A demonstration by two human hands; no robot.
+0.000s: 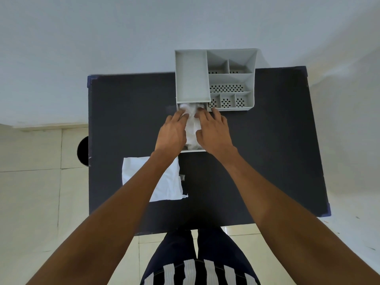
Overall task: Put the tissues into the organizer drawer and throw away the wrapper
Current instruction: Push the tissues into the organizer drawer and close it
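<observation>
A grey organizer (193, 79) with several compartments stands at the far edge of the dark table (267, 151). Its drawer (195, 150) is pulled out toward me, and white tissues (192, 124) fill it. My left hand (172, 132) presses on the left side of the tissues, fingers spread and curled over them. On their right side lies my right hand (213, 130), pressing down in the same way. A flat white wrapper (170, 184) lies on the table near me, partly under my left forearm.
A round black opening (83, 151), possibly a bin, shows on the floor past the table's left edge. A small torn wrapper scrap (182, 177) lies beside the wrapper. My legs stand at the near table edge. Tiled floor surrounds the table.
</observation>
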